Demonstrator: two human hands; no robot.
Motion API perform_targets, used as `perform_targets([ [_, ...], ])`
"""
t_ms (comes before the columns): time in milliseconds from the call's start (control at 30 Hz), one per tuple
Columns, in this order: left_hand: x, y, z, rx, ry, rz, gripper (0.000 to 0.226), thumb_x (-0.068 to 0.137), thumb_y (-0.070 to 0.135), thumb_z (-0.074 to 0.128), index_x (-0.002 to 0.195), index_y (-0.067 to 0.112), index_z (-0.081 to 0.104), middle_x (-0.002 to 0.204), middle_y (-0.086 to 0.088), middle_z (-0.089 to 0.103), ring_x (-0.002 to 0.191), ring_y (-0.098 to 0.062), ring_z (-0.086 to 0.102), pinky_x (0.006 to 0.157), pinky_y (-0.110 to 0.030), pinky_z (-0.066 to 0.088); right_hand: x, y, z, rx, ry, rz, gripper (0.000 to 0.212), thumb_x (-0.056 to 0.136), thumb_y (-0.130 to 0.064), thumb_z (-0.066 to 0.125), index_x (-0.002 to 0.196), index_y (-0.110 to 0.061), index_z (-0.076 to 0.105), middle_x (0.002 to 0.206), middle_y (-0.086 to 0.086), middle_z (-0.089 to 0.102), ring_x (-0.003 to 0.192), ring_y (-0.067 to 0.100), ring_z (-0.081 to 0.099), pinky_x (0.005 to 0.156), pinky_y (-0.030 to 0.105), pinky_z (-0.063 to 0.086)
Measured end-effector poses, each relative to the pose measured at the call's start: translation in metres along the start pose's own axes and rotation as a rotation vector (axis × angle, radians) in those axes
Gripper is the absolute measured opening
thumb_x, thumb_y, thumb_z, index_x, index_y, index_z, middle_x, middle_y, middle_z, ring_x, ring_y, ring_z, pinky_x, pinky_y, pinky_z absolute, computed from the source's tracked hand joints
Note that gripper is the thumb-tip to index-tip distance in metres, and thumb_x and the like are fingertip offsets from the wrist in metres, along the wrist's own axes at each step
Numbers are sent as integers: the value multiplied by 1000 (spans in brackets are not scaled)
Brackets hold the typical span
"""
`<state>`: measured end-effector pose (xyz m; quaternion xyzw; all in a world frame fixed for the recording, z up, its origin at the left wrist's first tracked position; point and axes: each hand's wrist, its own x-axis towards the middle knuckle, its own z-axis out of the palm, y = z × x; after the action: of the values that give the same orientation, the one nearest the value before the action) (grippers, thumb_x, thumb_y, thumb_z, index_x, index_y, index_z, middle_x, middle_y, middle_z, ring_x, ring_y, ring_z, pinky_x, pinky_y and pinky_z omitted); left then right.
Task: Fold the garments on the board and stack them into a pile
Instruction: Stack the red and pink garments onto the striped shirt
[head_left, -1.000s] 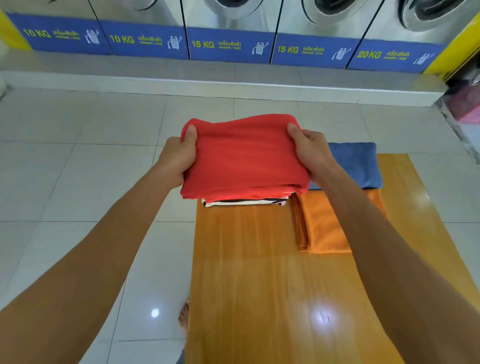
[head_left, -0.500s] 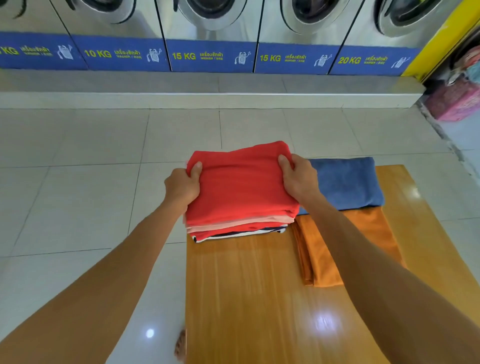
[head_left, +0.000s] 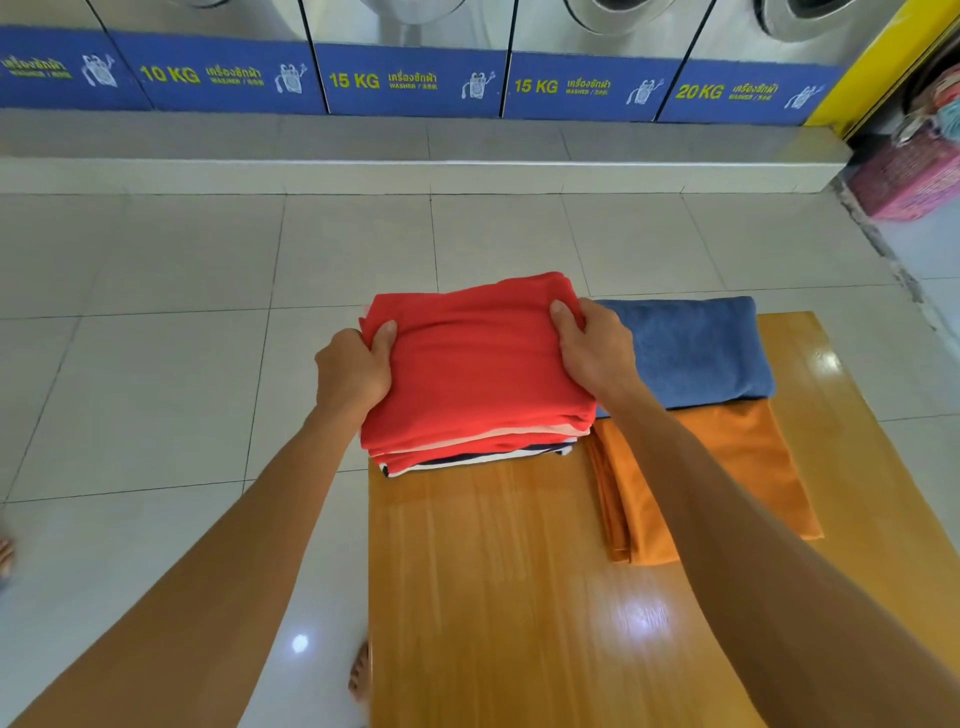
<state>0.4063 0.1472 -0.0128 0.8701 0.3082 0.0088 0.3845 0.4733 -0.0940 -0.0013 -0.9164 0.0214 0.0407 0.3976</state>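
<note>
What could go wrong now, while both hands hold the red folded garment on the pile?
The pile sits at the board's far left corner, so a push from the left hand or right hand might tip it off. Releasing the red garment unevenly could loosen its fold or skew the stack.

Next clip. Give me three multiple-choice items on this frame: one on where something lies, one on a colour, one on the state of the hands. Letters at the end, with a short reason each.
1. Where does the blue towel lie?
A. right of the red pile
B. on the floor
C. under the striped garment

2. What colour is the folded cloth nearest the blue towel on the board?
A. green
B. orange
C. white

3. How is the red garment held?
A. left hand only
B. not held
C. gripped by both hands

Answers: A, it sits at the board's far right; B, orange fabric lies just below it; C, left hand and right hand each pinch an edge.
</note>
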Motion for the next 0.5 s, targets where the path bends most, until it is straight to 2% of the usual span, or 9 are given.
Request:
perform_targets([
  [200,0,3,-2,-62,5,-70,60,94,59,46,97,0,61,85,-11,59,81,-29,59,66,-36,42,-5,-5,-1,25,20,68,49,103,-51,41,106,-8,65,89,0,63,87,20,55,77,31,38],
  [300,-5,4,-9,-39,1,-112,64,92,64,41,97,4,62,87,-10,62,82,-29,62,66,-38,46,-10,-9,-6,-1,30,88,44,102,-48,44,110,-11,66,94,1,64,91,21,57,78,32,40],
  [400,-14,3,-16,-8,-6,-114,60,96,57,40,116,5,62,107,-14,66,98,-32,64,80,-42,52,-20,-2,-16,-13,85,101,39,100,-44,47,119,-15,65,107,1,69,98,19,62,79,32,46],
  [500,-33,10,-24,65,90,-75,55,97,47,46,134,8,53,131,-16,57,119,-35,55,95,-48,46,-35,16,-30,-15,136,92,35,99,-43,48,110,-16,66,102,1,73,95,22,69,79,37,55],
])
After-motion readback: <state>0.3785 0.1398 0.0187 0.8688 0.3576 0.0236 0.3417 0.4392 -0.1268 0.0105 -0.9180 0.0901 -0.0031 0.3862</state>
